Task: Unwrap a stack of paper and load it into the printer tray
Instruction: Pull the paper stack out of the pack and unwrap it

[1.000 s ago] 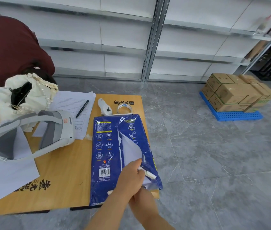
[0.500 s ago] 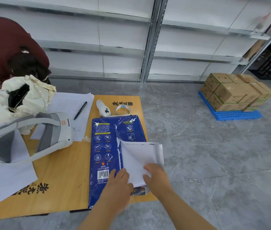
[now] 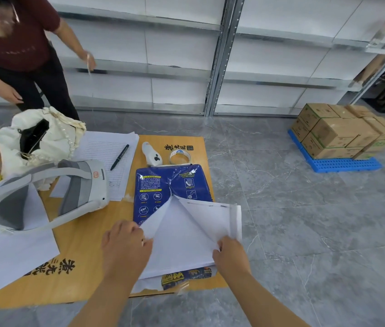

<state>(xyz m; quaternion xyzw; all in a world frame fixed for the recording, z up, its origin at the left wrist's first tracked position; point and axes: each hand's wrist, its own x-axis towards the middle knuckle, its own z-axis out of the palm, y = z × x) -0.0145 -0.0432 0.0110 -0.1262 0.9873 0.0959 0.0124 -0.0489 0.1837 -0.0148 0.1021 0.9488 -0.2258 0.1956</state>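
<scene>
A ream of paper in a blue wrapper [image 3: 177, 185] lies on the wooden table [image 3: 87, 267] near its right edge. The wrapper is torn open down the middle of its near half, and the white paper stack [image 3: 179, 241] shows between two peeled flaps. My left hand [image 3: 125, 246] pinches the left flap at its edge. My right hand [image 3: 230, 254] grips the right flap, whose white inside faces up. The far half of the ream is still covered in blue. No printer is in view.
On the table are a white headset [image 3: 45, 194], a cream bag [image 3: 43, 135], lined sheets with a black pen [image 3: 119, 156], a white handheld device [image 3: 151, 154] and a tape roll [image 3: 179, 156]. A person in a dark red top [image 3: 21, 43] stands behind. Cardboard boxes [image 3: 342, 131] sit on a blue pallet.
Both hands have pulled the wrapper flaps further apart, exposing much more white paper. The tear has run farther up the ream. The person behind the table has straightened up.
</scene>
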